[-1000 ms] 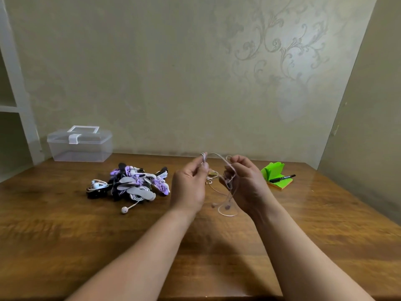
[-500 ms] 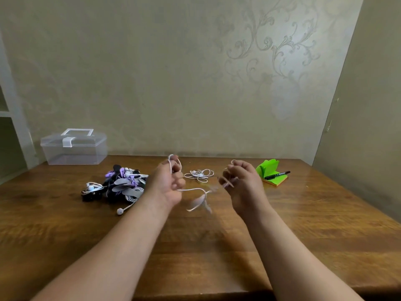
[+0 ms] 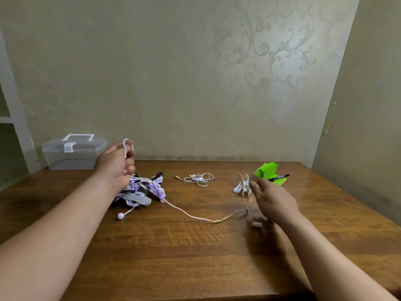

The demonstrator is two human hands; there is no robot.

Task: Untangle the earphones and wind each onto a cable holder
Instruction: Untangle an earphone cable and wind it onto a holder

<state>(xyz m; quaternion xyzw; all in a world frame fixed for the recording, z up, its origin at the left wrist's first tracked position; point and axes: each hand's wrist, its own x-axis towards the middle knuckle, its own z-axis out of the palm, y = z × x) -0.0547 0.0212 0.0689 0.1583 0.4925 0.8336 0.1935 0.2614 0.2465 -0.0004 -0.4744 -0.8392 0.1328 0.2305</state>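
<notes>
Fingers (image 3: 129,164) of the left hand (image 3: 115,166) are curled, pinching a raised loop of the thin pale pink earphone cable (image 3: 191,215), which trails over the brown wooden bench (image 3: 195,257) to a small knot beneath the right hand (image 3: 275,203); that hand's fingers (image 3: 255,187) are blurred, so whether they grip cannot be told. Blurred white earbuds (image 3: 242,187) show just beside those fingertips. Below the left hand lies a heap of purple, white and black wound earphones (image 3: 141,194), with a loose white earphone tangle (image 3: 198,179) farther back between the hands. A clear plastic box (image 3: 73,153) stands at the back left, green sticky notes (image 3: 267,171) and a black marker (image 3: 280,177) at the back right
</notes>
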